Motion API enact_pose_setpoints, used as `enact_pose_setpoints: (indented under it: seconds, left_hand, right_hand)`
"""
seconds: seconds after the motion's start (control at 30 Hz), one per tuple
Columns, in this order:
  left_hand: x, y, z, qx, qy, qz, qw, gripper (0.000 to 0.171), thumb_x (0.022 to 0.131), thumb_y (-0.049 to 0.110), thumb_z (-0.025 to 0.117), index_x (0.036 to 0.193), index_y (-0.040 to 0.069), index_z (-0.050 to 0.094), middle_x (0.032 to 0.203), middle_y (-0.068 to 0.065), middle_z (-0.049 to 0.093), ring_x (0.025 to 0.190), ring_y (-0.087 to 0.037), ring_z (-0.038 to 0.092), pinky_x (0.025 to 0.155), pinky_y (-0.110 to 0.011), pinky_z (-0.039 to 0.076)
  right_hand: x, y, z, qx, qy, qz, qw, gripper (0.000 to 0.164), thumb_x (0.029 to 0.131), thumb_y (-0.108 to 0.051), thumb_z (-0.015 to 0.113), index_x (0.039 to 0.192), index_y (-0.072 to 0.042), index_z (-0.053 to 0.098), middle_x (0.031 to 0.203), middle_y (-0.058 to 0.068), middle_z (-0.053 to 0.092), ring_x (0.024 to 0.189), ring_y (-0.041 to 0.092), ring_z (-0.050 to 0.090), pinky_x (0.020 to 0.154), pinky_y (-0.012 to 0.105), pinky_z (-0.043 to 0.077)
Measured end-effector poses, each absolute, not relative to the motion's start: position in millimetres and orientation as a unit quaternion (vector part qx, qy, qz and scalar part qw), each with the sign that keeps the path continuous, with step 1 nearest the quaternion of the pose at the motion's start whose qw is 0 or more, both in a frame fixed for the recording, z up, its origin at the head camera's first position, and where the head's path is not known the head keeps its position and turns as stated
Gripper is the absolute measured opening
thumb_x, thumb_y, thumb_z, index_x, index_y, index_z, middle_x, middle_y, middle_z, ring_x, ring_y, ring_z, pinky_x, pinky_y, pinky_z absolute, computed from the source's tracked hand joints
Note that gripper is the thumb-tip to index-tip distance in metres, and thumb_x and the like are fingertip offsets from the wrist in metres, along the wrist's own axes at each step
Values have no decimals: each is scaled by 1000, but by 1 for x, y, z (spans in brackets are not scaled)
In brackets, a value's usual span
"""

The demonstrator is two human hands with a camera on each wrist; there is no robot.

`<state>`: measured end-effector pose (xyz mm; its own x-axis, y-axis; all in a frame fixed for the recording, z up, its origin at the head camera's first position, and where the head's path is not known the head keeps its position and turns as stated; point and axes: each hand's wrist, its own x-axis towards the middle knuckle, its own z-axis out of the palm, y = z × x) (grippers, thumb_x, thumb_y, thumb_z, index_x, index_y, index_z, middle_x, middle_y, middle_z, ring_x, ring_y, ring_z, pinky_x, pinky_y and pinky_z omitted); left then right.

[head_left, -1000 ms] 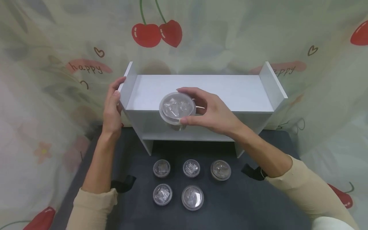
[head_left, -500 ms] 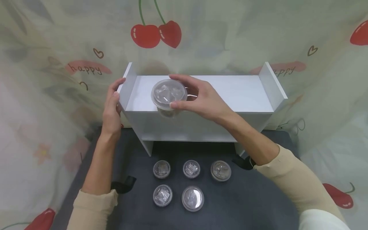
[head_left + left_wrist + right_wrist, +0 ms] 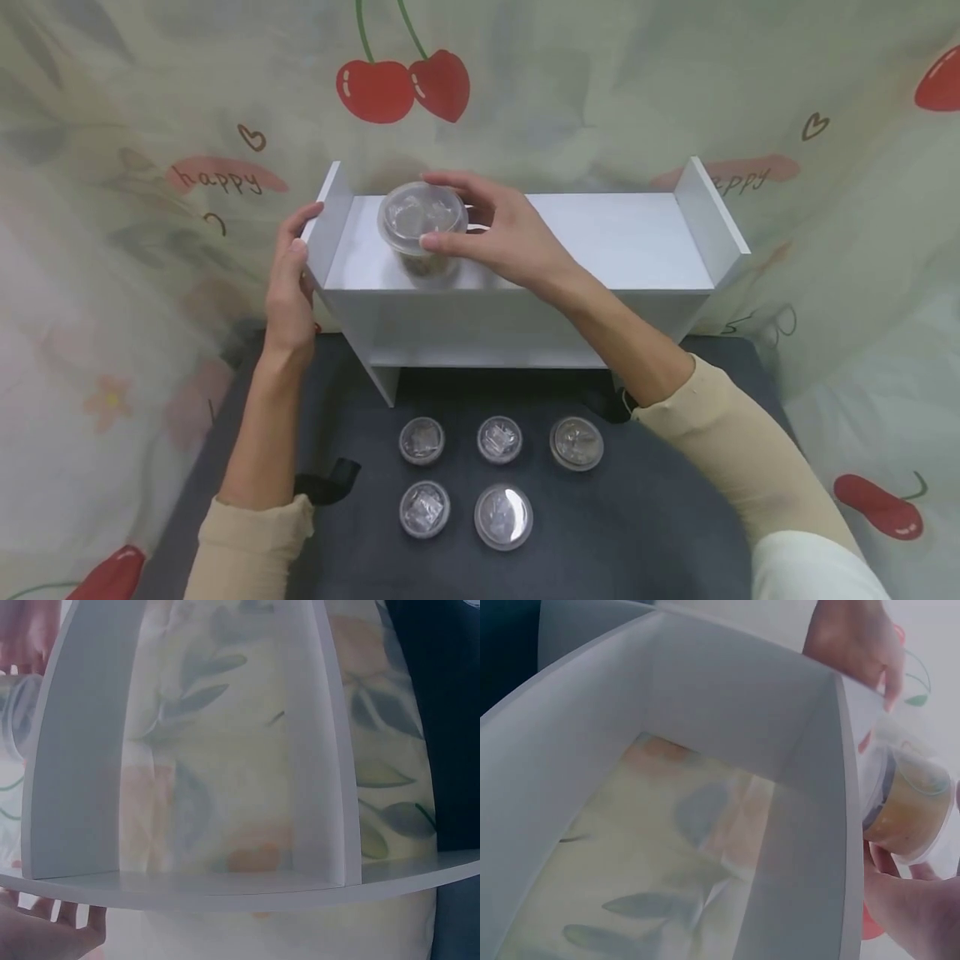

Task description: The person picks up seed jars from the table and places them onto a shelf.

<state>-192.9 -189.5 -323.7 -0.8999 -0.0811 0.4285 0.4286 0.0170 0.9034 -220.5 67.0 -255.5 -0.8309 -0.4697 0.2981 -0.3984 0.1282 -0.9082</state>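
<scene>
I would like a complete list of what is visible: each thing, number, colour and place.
shelf unit: 1, white, on the table
table: 1, dark, under the shelf unit
held container: 1, clear, at the shelf unit's upper left
lidded containers: 5, clear, on the table, in two rows
printed cloth: count unclear, pale, behind and both sides
strips: 2, black, near the sleeves
sleeves: 2, beige, one per arm
white cloth: 1, white, at right sleeve
left hand: 1, bare, gripping shelf unit's left side
right hand: 1, bare, gripping held container
</scene>
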Motion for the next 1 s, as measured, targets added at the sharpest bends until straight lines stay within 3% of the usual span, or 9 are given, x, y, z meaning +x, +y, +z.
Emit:
enact_pose_setpoints:
  seconds: [0.47, 1.0]
  left_hand:
    - [-193, -191, -325, -115, -696, -685, 181, 48, 101, 30, 26, 145, 22, 46, 141, -6, 44, 122, -26, 41, 93, -37, 34]
    - [-193, -188, -325, -122, -692, -686, 188, 47, 103, 33, 28, 144, 21, 46, 142, -5, 43, 123, -27, 40, 93, -38, 35]
  right_hand:
    - [-236, 42, -258, -247, 769, -589, 35, 72, 84, -27, 80, 146, -12, 47, 136, 0, 58, 120, 11, 57, 99, 23, 44]
    - [-247, 25, -268, -225, 764, -604, 37, 69, 83, -26, 81, 143, -10, 50, 131, 3, 59, 110, 16, 61, 92, 24, 49]
